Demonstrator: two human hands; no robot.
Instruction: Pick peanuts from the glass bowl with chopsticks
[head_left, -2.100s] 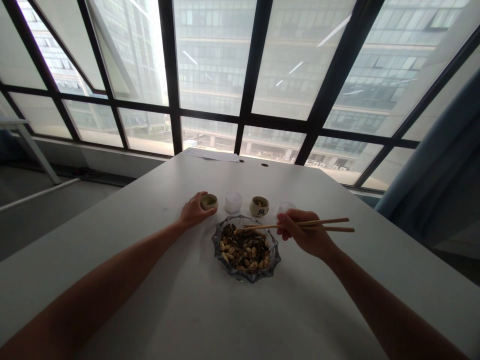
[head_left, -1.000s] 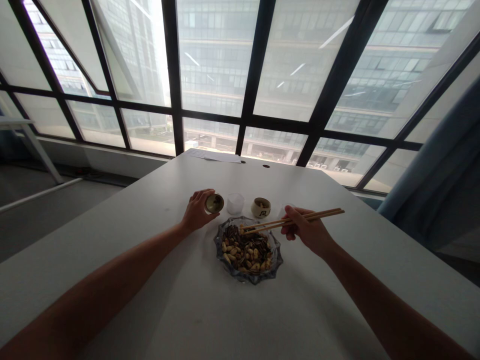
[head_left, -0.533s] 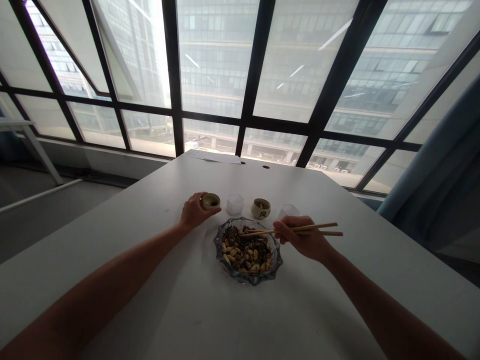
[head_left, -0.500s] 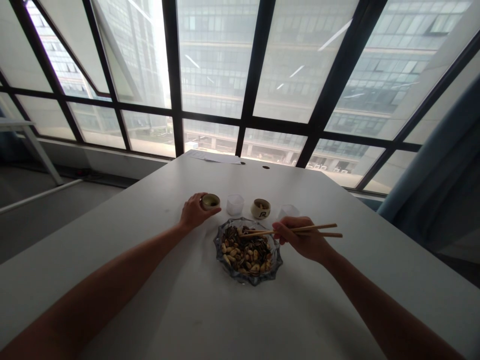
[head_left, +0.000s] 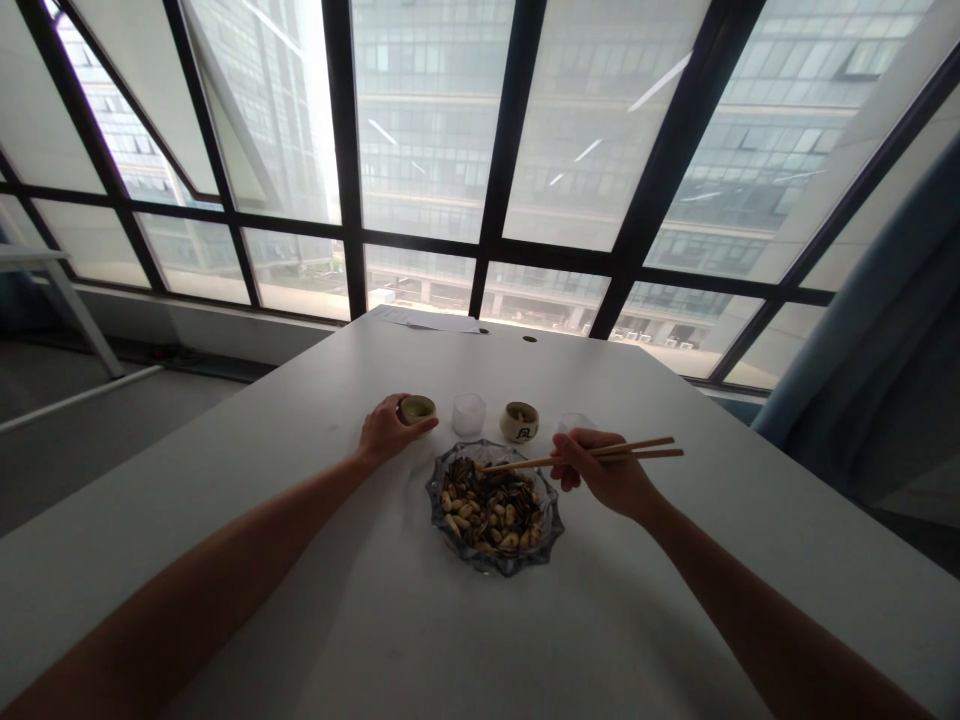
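Observation:
A scalloped glass bowl (head_left: 442, 520) of mixed nuts and dark seeds sits mid-table. My right hand (head_left: 606, 476) is closed on a pair of wooden chopsticks (head_left: 630, 452), their tips over the bowl's far side. My left hand (head_left: 384, 431) is wrapped round a small greenish cup (head_left: 417, 408), which stands upright on the table left of the bowl. Behind the bowl stand a clear plastic cup (head_left: 469, 413) and a small tan cup (head_left: 519, 421) with a dark mark. Another clear cup (head_left: 574, 422) is partly hidden behind my right hand.
The white table (head_left: 375, 620) runs to a wall of large dark-framed windows. Papers (head_left: 431, 320) lie at its far edge beside a small dark hole (head_left: 530, 339). A blue curtain (head_left: 877, 350) hangs at the right, and part of another white table (head_left: 45, 280) shows at the left.
My left hand tipped the greenish cup toward the bowl a second ago and has set it upright again. The chopsticks dipped into the bowl and now sit slightly higher.

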